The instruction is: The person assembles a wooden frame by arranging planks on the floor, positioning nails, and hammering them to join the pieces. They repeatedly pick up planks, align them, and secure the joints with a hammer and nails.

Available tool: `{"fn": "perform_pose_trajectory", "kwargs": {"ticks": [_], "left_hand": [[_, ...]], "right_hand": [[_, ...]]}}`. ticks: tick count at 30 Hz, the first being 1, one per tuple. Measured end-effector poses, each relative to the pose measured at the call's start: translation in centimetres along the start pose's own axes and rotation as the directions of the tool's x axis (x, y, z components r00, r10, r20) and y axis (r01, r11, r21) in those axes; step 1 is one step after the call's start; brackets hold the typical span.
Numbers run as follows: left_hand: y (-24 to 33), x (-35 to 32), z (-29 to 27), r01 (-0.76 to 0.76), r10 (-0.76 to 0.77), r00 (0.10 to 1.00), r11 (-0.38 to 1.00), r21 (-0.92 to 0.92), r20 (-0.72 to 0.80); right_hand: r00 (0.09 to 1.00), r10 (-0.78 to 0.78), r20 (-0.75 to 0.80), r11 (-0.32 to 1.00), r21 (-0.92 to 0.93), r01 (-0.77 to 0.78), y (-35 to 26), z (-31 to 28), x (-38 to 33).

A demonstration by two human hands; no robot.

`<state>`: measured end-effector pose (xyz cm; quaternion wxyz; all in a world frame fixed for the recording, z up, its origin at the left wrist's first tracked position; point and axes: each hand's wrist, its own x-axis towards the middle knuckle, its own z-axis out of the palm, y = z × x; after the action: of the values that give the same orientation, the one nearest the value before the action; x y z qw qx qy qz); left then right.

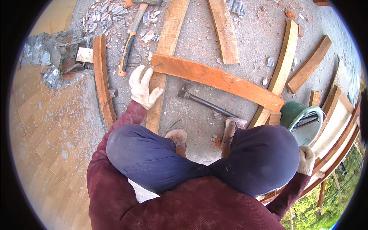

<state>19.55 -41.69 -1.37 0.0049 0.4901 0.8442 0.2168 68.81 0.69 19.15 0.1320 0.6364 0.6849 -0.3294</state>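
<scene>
My left hand [142,88], in a white work glove, reaches to the left end of an orange-brown wooden board [214,78]. Its fingers and thumb are spread, with the fingertips close by a nail [156,66] at the board's end. That board lies across two lighter planks, one on the left [166,42] and one on the right [281,65]. Beside my right knee, my gloved right hand [306,160] is curled closed, near a green bucket [303,119]; what it grips, if anything, is hidden. A hammer with a dark metal handle [211,106] lies under the board, between my feet and it.
An orange-and-black-handled hammer [130,44] rests on the concrete at upper left, near rubble chips [101,17]. More timber lies around: a left piece [101,76], a top one [225,32] and a right one [309,64]. Wooden rails [337,147] edge a drop toward greenery at lower right.
</scene>
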Motion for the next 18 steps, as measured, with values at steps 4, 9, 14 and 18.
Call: {"fn": "perform_pose_trajectory", "kwargs": {"ticks": [4,9,14,18], "left_hand": [[2.7,8.1,-7.9,-0.493,0.515,0.816,0.857,-0.149,0.263],[10.2,12.3,-4.8,-0.483,0.647,0.686,0.747,-0.457,0.334],[14.8,17.3,2.7,-0.062,0.165,0.831,0.977,-0.205,0.531],[14.5,17.3,5.5,0.08,-0.065,0.758,0.997,0.006,0.649]], "right_hand": [[0.879,-0.461,-0.12,0.777,-0.533,0.334,9.9,1.6,4.2],[0.89,-0.451,0.059,0.892,0.041,0.449,-11.1,6.4,0.0],[0.48,-0.589,0.651,0.688,0.093,0.719,-14.2,21.5,5.7],[0.426,-0.492,0.759,0.37,-0.261,0.892,-15.5,27.2,3.8]]}}
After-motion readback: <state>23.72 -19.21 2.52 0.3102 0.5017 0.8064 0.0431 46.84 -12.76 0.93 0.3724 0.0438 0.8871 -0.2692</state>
